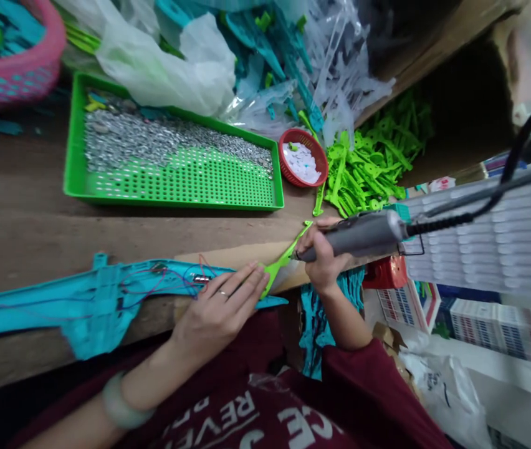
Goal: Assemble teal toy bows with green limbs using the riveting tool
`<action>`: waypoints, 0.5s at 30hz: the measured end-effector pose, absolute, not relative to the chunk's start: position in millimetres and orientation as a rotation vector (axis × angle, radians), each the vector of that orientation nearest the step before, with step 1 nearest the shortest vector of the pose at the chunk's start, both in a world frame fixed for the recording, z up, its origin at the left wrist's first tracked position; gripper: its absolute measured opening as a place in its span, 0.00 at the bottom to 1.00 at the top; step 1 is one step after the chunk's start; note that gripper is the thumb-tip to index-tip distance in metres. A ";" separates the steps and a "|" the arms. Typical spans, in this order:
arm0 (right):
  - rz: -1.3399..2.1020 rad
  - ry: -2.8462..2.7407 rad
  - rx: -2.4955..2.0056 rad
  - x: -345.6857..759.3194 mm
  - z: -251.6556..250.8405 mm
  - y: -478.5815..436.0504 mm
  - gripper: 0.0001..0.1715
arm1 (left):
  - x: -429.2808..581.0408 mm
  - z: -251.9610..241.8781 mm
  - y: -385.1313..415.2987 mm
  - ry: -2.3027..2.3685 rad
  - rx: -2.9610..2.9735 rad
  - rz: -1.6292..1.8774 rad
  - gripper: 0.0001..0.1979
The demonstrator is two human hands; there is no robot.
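Observation:
My right hand is wrapped round a grey powered screwdriver whose black cable runs off to the upper right. Its tip meets a lime green plastic piece at the wooden bench's front edge. My left hand lies on that green piece and on a teal plastic part, fingers stretched out and pressing down. Thin red and purple wires run across the teal part beside my left fingers.
A green perforated tray holds several small metal screws. A small red basket with white bits stands next to a heap of lime green pieces. Plastic bags of teal parts lie behind; a pink basket sits far left. White boxes stack at right.

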State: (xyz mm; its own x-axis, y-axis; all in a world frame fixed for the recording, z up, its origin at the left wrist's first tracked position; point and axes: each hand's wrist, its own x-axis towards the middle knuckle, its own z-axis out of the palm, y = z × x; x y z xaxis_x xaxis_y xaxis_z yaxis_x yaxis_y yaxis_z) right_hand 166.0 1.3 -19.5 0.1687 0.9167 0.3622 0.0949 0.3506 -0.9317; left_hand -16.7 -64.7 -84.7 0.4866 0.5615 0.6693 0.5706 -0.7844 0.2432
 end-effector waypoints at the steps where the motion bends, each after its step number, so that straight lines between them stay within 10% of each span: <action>1: 0.741 -1.197 -1.090 163.6 -17.6 2.0 0.15 | -16.8 -84.5 -64.7 -1.030 -2.696 -1.201 0.20; 15: 0.964 -1.226 -0.872 151.0 38.9 9.1 0.15 | -18.7 -62.4 -77.2 -1.132 -2.715 -1.361 0.13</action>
State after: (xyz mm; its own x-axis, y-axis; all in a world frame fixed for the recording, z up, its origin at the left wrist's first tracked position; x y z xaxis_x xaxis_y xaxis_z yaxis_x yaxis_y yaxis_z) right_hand 151.0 9.1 38.9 0.0751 0.9337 0.3500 -0.1203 0.3570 -0.9263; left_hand -18.7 -77.2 -62.4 0.4051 0.6255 0.6668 0.5419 -0.7517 0.3759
